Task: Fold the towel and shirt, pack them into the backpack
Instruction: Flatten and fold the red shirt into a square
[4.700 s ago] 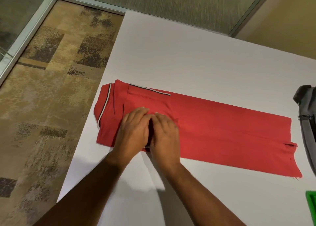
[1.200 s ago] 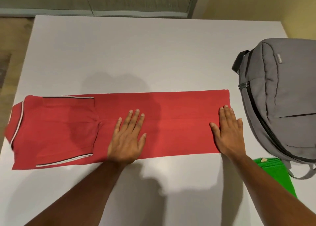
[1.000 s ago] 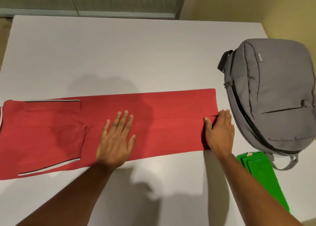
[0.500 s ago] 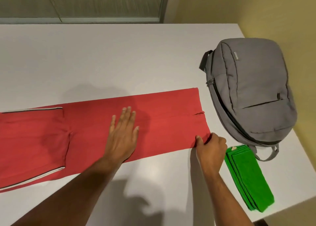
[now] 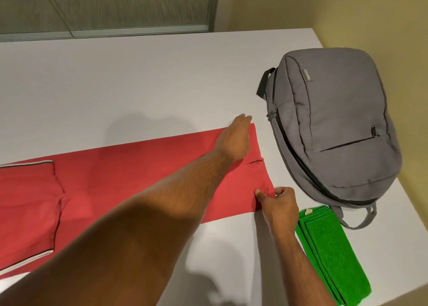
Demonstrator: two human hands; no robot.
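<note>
Shirt (image 5: 129, 178), red and already folded into a long band, lies across the desk (image 5: 139, 79) from the left edge toward the backpack, sleeves tucked in at the left. Half a second ago the left hand (image 5: 234, 141) was pressed flat on the middle of the band; it has since reached across to the far corner of the hem end, fingers straight, though whether they have caught the cloth yet I cannot tell from this angle. The right hand (image 5: 278, 204), which had just closed on the near hem corner, keeps that corner pinched between thumb and fingers. With one hand at each corner of the hem, smoothing looks finished and the next move is likely lifting the hem end over toward the collar. Right of the hem, close but apart, lies the grey backpack (image 5: 335, 129), zipped shut as far as I can see. Just in front of it the green towel (image 5: 331, 257) sits folded, so only the shirt's last folds and the packing remain.
</note>
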